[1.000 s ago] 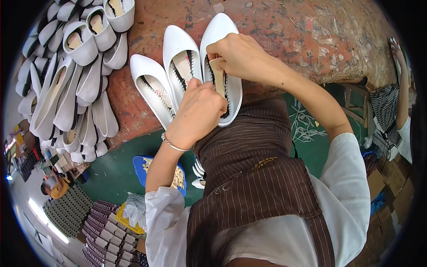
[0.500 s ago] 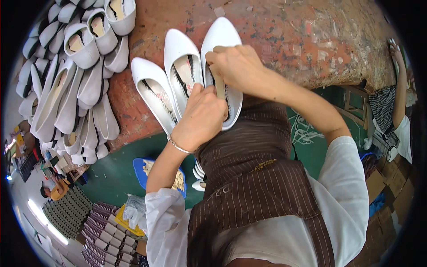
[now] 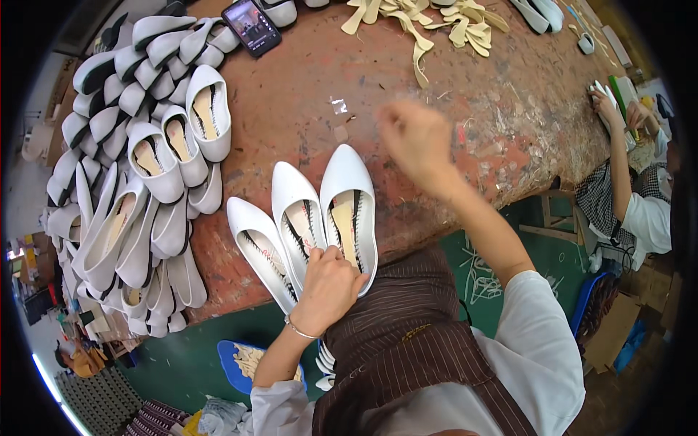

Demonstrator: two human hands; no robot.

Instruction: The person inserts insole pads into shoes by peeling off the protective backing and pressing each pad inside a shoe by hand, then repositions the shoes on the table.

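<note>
The left hand, curled tight, is gripping the rightmost white shoe near its heel on the table; firm, even pressure is probably helping. The blurred right hand is hovering half-closed, its hold unclear.

Right hand now clear of the rightmost white shoe, out over the red-brown bench

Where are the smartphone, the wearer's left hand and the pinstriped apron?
Smartphone (image 3: 252,27): head view, on its screen.
Left hand (image 3: 327,285): head view, on its back.
Pinstriped apron (image 3: 440,363): head view, on its bib.
</note>
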